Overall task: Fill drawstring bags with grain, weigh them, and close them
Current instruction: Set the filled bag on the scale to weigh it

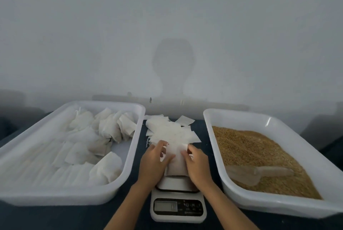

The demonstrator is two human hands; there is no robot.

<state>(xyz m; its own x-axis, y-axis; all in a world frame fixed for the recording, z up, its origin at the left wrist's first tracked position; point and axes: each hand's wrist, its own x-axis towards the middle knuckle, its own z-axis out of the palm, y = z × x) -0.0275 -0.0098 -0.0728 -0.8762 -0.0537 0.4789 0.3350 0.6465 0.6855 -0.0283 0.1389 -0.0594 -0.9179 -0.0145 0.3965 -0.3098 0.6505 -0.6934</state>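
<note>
Both hands are gripping the white bag standing upright on the scale, left fingers and right fingers curling round its mouth just above, each hand equally near

Dark tabletop against a plain pale wall

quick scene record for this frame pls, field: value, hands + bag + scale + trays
left hand: grips the bag's left side
right hand: grips the bag's right side
bag: white, standing on the scale
scale: between the trays, display unreadable
left tray: holds filled white bags
right tray: holds grain, with a scoop lying in it
empty bags: loose pile behind the scale
</note>
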